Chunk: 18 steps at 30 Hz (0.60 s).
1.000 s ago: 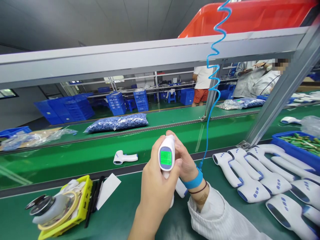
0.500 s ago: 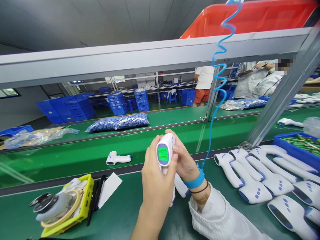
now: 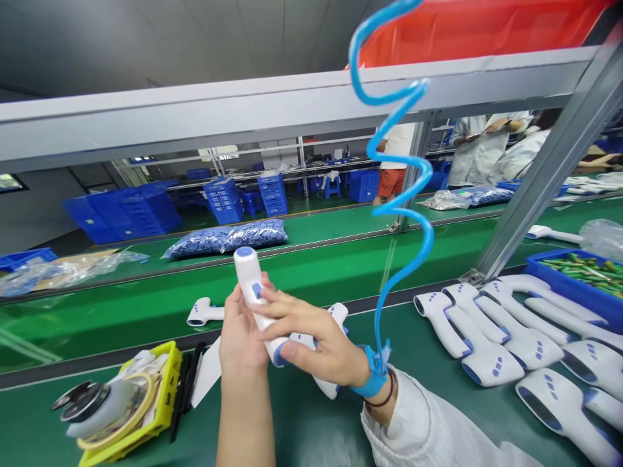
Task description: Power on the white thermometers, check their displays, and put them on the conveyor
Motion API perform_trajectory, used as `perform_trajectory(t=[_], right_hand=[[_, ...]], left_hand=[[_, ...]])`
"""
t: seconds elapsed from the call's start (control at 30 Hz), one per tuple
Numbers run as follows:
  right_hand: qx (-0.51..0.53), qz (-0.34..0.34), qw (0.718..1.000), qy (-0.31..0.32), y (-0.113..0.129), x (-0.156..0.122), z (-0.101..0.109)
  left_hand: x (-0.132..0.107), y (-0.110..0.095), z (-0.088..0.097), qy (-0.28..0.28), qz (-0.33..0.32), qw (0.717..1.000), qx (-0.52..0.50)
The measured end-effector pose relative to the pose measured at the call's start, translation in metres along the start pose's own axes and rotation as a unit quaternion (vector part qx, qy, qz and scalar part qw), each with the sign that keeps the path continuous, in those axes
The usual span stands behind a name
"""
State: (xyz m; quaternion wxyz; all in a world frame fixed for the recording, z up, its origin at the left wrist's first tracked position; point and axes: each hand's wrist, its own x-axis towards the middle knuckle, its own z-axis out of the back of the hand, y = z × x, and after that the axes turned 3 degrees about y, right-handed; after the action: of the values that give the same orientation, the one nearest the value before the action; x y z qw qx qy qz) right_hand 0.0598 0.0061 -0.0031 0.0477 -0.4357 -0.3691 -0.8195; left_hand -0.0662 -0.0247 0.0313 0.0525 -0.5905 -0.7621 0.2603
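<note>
My left hand (image 3: 239, 340) grips a slim white thermometer body (image 3: 246, 275) with a blue end, standing upright, and no screen shows on it. My right hand (image 3: 318, 334) lies across it, fingers on its lower part, with a second white-and-blue thermometer piece (image 3: 337, 316) behind the fingers. A blue wrist strap (image 3: 376, 376) circles my right wrist, and its coiled blue cord (image 3: 429, 237) rises past the hands. Another white thermometer (image 3: 204, 312) lies on the green belt beyond my left hand, out of reach of my fingers.
Rows of white thermometer housings (image 3: 506, 331) lie at right, by a blue crate of green parts (image 3: 574, 292). A yellow basket (image 3: 168, 402) with tape stands at left. Bags of blue parts (image 3: 226, 237) lie on the far belt. Co-workers in white coats (image 3: 474, 149) stand beyond the metal frame (image 3: 195, 110).
The thermometer has turned, so its green screen no longer faces me. My hands have shifted left, and the coiled cord now swings closer to the camera.
</note>
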Motion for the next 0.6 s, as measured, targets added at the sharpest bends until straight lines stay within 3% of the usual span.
perform_trajectory(t=[0.07, 0.13, 0.33, 0.4, 0.47, 0.6], right_hand=[[0.044, 0.006, 0.999, 0.001, -0.003, 0.001, -0.008], [0.063, 0.014, 0.998, -0.022, -0.004, 0.002, -0.013], [0.074, 0.017, 0.995, -0.059, -0.001, -0.005, -0.024], [0.128, -0.009, 0.988, -0.085, 0.000, -0.005, -0.031], [0.238, -0.047, 0.960, -0.142, 0.002, -0.004, -0.038], [0.458, -0.113, 0.849, -0.238, 0.004, 0.002, -0.049]], left_hand=[[-0.003, -0.004, -0.003, -0.017, 0.072, 0.991, -0.110], [-0.008, -0.005, -0.005, -0.010, 0.083, 0.982, -0.169], [-0.011, -0.001, -0.007, -0.010, 0.007, 0.988, -0.154], [-0.009, 0.000, -0.006, -0.012, -0.032, 0.990, -0.136], [-0.009, 0.004, -0.005, -0.019, -0.119, 0.987, -0.107], [-0.014, 0.014, -0.004, -0.019, -0.290, 0.956, -0.046]])
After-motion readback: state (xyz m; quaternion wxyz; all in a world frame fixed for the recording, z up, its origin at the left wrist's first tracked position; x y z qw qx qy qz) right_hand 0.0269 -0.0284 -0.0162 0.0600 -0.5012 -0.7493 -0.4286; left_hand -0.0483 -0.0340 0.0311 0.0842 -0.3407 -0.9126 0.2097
